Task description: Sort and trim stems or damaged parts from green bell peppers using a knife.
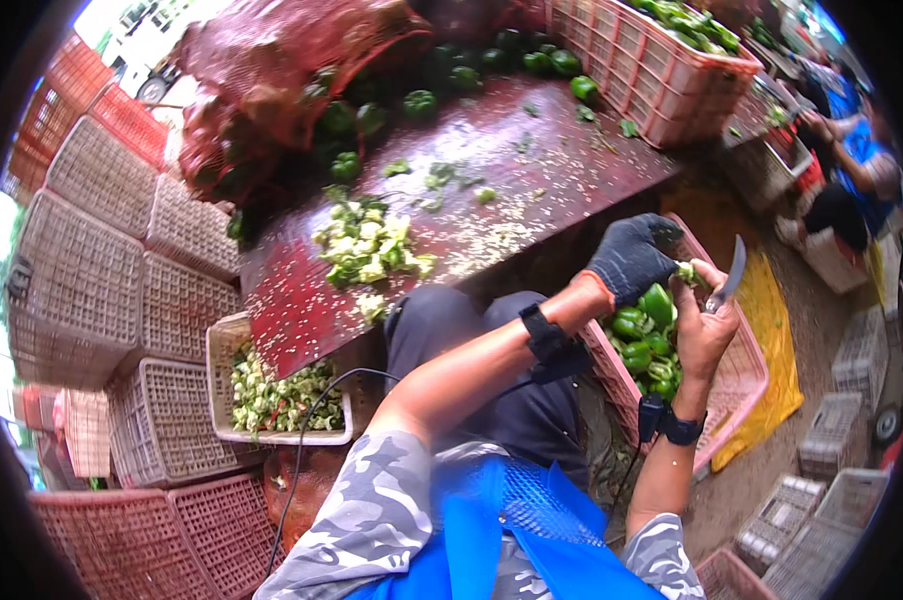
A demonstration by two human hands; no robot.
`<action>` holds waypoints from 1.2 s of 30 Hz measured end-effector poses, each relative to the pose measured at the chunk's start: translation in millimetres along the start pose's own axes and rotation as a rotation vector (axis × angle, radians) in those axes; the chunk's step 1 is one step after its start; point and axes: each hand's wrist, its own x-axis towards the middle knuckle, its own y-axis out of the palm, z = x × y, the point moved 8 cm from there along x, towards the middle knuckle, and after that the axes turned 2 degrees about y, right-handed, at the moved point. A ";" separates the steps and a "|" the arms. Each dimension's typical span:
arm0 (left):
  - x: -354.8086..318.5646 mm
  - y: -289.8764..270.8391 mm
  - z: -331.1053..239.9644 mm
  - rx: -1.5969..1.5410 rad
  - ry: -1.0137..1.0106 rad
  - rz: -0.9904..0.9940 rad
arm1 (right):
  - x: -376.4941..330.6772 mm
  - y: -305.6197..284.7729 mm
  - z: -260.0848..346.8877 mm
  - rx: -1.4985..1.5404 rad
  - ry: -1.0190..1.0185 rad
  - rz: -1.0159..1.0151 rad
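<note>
Clamped in the right hand (707,325), frame right, the knife (735,274) is best kept off the left hand (632,259), whose grip's unclear.

Bright, diffuse daylight filled most of the view, strongest at the upper left, where the background around a white vehicle (151,50) washed out. A pale glare lay across the glossy, dark red tabletop (611,170), while the rounded green bell peppers (371,119) beside the bulging red mesh sack (281,70) sat in deep shadow. Fisheye distortion bowed the stacked, lattice-sided, pale plastic crates (81,260) along the left, and black vignetting with bluish fringes closed the rim. The seated, blue-clad people (856,165) at far right looked soft and smeared.
</note>
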 end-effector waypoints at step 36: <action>128.7 -521.6 199.3 1.715 -0.585 -0.001 | -30.5 129.6 -65.2 -0.243 0.305 0.424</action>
